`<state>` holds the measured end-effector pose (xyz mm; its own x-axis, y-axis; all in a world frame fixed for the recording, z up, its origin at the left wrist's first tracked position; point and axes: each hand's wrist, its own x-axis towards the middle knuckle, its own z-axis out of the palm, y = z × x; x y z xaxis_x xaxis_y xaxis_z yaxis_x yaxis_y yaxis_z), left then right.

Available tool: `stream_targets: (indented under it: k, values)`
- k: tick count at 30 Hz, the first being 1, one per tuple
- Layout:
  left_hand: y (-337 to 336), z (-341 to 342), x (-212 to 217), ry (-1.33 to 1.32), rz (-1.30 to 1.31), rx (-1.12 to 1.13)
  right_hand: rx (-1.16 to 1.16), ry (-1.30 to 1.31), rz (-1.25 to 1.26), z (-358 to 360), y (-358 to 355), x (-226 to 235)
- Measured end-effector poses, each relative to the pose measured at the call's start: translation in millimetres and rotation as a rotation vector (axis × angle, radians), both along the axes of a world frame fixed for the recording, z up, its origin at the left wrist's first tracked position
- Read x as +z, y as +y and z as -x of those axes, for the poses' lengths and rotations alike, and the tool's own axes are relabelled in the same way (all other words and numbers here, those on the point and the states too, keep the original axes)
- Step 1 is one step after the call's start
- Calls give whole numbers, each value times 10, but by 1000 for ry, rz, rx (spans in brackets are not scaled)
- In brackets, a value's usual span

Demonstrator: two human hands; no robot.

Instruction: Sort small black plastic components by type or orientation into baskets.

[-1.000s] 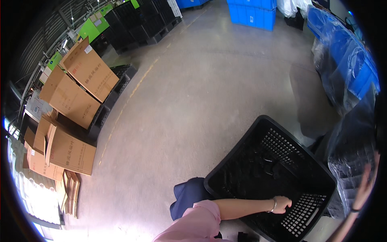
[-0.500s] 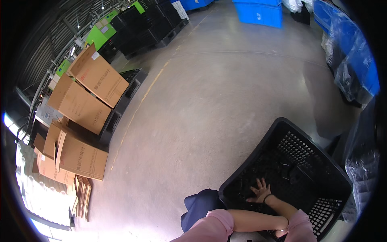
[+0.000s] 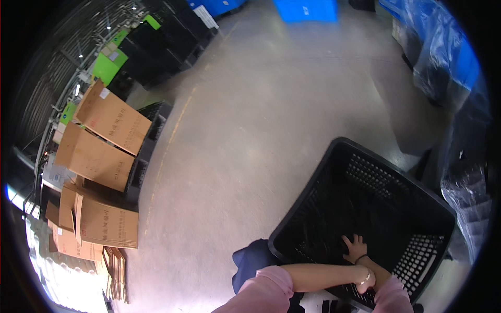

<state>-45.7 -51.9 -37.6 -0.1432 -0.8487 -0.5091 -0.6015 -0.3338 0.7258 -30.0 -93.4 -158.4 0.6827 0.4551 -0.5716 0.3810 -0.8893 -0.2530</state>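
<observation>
While both hands reach inside, the black crate (image 3: 365,151) borders open floor (image 3: 261,120).

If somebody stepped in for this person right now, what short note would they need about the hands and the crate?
Right hand: open, fingers spread, reaching down inside the black perforated crate onto the dark pieces lying on its bottom; nothing clearly gripped.
Left hand: crosses over to the crate's near rim, under the right forearm; whether it grips the rim cannot be told.
Crate: stands on the grey concrete floor, tilted in view, contents too dark to identify.
Done: nothing visibly lifted out.
Left: whatever lies in the crate is still inside.
Nearby: cardboard boxes stacked on the left.
</observation>
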Motion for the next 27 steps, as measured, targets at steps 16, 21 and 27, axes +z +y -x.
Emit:
stream_targets:
  k: [16,21,27]
  values:
    - [362,-428,-67,77,367,1316,-1010,737,-455,246,-618,97]
    - [410,-557,-608,-34,290,1599,-1231,503,-715,94,-811,955]
    - [439,-609,315,1423,401,1398,-659,-250,-698,-17,-532,1938]
